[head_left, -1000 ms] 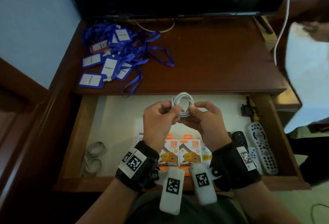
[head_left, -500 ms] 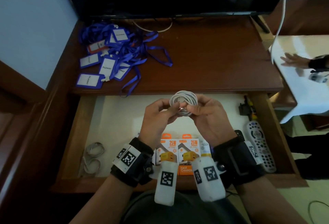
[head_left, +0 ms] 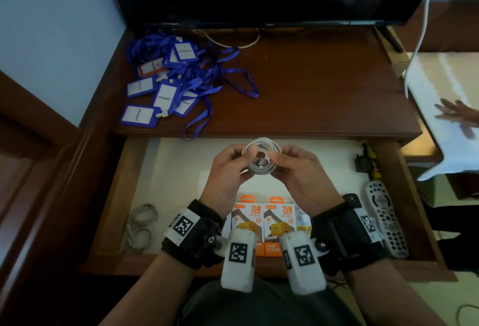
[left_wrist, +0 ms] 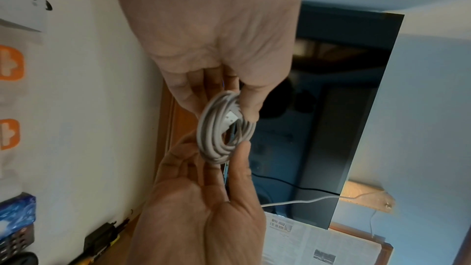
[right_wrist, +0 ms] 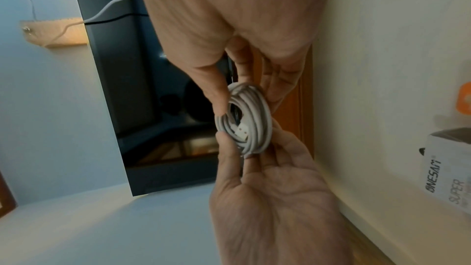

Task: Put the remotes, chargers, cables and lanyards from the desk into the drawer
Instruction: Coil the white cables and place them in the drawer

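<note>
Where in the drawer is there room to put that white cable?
Both hands hold the coiled cable. The drawer floor is bare between the grey cable at left and the charger boxes. The right end is crowded with remotes.

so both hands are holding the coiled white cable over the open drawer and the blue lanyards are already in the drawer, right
Not quite. The blue lanyards are not in the drawer; the head view shows them piled on the desk top. The rest stands: the left hand and right hand both hold the coiled white cable over the open drawer.
</note>
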The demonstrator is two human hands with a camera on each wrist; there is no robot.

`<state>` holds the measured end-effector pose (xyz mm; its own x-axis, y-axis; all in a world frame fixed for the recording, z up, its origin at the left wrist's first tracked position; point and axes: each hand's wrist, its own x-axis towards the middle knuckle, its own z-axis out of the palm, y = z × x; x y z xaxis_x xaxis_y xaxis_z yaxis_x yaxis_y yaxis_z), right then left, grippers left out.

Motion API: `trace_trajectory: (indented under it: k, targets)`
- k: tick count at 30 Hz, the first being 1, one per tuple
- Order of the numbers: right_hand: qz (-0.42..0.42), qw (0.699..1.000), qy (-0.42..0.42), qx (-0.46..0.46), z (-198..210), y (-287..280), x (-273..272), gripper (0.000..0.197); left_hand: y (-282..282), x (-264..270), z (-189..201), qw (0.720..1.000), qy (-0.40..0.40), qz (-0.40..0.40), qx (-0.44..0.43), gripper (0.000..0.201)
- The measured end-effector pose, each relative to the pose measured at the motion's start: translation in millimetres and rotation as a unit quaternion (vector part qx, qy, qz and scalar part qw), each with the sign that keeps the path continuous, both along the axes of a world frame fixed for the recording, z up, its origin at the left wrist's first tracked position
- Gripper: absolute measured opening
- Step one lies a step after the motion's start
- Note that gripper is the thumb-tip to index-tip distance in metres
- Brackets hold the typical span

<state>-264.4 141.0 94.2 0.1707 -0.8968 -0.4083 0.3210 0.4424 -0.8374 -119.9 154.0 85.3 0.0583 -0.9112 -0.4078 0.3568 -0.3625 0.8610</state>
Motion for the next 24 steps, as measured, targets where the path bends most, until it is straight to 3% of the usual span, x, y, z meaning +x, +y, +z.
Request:
trace_trajectory:
  k: [5,10,15,18,24]
  targets:
    - [0.015,0.991,0.13,0.004,-11,1,3,0.015,0,5,-7,1.0,-0.028,0.007,0.002,0.013]
    - [0.001,0.987,0.161,-0.024,-13,3,11,0.026,-1,9,-13,0.999,-0.017,0.014,0.026,0.016]
    - [0.026,0.986,0.161,-0.041,-7,0,21,0.025,-1,22,-14,1.0,-0.008,0.013,0.009,0.015]
    - [0.044,0.979,0.195,-0.034,-6,-6,28,0.02,-6,41,-17,0.993,-0.112,-0.03,-0.008,0.014]
    - [0.096,0.965,0.242,-0.022,-13,-15,57,0.016,-20,89,-28,0.947,-0.286,-0.144,-0.043,0.018]
